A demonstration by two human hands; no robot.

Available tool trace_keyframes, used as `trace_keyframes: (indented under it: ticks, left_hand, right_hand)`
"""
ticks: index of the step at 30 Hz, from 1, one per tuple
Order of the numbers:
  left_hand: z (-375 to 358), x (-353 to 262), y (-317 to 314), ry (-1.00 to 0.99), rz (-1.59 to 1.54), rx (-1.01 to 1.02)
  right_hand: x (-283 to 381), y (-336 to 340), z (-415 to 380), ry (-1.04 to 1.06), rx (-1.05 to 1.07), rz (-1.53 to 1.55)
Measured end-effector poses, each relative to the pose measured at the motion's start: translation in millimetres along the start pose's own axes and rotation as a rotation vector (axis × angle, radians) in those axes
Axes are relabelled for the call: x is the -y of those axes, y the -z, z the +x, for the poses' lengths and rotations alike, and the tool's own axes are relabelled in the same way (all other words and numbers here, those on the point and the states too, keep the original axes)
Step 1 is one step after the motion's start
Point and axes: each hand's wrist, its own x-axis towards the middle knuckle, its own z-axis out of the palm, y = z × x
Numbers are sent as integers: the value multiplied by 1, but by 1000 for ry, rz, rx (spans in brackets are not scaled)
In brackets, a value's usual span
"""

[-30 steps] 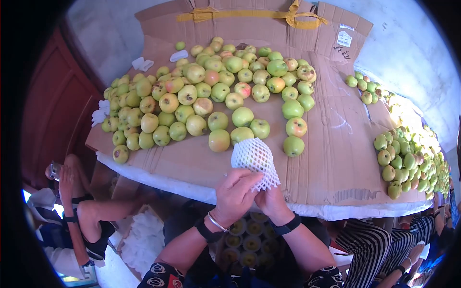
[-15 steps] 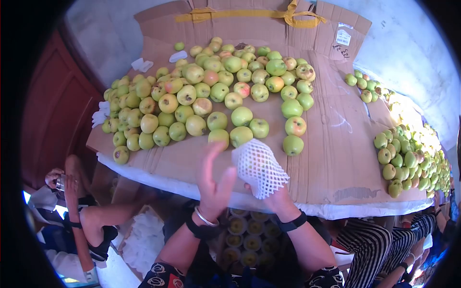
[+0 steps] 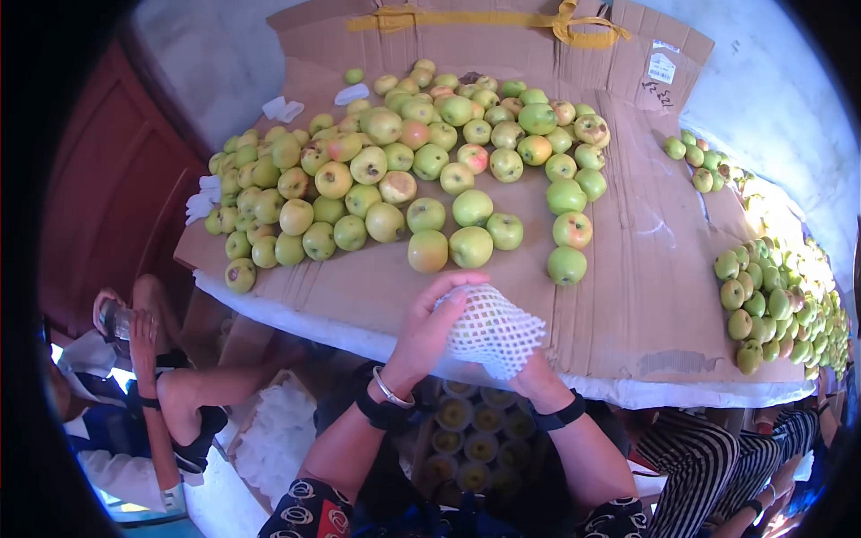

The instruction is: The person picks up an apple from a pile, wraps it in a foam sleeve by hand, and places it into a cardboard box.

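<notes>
A white foam net [image 3: 495, 330] is between my two hands over the table's front edge, with a greenish round shape, seemingly an apple, showing through its left part. My left hand [image 3: 425, 334] is wrapped round the net's left end, thumb and fingers closed on it. From the lower right my right hand [image 3: 535, 375] holds the same net; its fingers are mostly hidden behind the mesh. Just beyond, loose green apples [image 3: 471, 247] lie on the cardboard, some with red blush or brown spots.
Flattened cardboard [image 3: 619, 305] covers the table. Below its edge, a box holds several wrapped apples [image 3: 482, 446]. White foam nets [image 3: 273, 435] fill a container at lower left. Another apple pile [image 3: 771, 305] lies right. A person's hands [image 3: 134, 327] hold something at left; striped trousers [image 3: 708, 462] show at right.
My left hand, which was apart from the net with its fingers spread, has moved right and closed round its left end. The view has shifted slightly.
</notes>
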Motion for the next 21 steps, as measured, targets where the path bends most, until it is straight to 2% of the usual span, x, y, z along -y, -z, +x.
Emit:
trace_keyframes:
  ticks: [1, 3, 4, 6, 7, 9, 10, 12, 13, 15, 16, 18, 19, 20, 21]
  left_hand:
    - [0, 2, 1, 5, -2, -3]
    - [2, 11, 3, 151, -199, -97]
    - [5, 20, 8, 148, -198, -99]
    - [12, 35, 23, 162, -437, -100]
    - [12, 33, 25, 149, -430, -103]
    - [10, 29, 30, 167, -910, -14]
    - [7, 21, 28, 148, -897, -19]
    - [1, 7, 14, 78, -1109, 179]
    - [0, 9, 11, 97, -1124, 124]
    - [4, 21, 10, 95, -1116, 126]
    - [5, 26, 10, 95, -1105, 128]
    - [4, 32, 6, 98, -1045, 114]
    - [4, 36, 3, 96, -983, 99]
    - [1, 42, 0, 105, -992, 107]
    - [-3, 46, -3, -23, -591, 24]
  right_hand:
    - [9, -2, 1, -6, -1, 2]
    - [36, -3, 3, -209, 120, 15]
    - [38, -3, 1, -208, 124, 14]
    - [41, -4, -2, -213, 82, 224]
    - [48, -2, -6, -205, 95, 222]
    - [62, 5, -10, -175, 133, 414]
    - [58, 10, -10, -169, 156, 415]
    - [48, 16, -9, 91, -68, 273]
    - [48, 15, -8, 93, -66, 271]
    - [52, 4, -9, 420, -107, -199]
    - [55, 0, -11, 419, -109, -201]
    - [60, -5, -20, 363, -131, -524]
    - [58, -10, -19, 359, -143, -530]
    - [55, -18, -16, 420, -189, -643]
    - [54, -20, -14, 483, -230, -756]
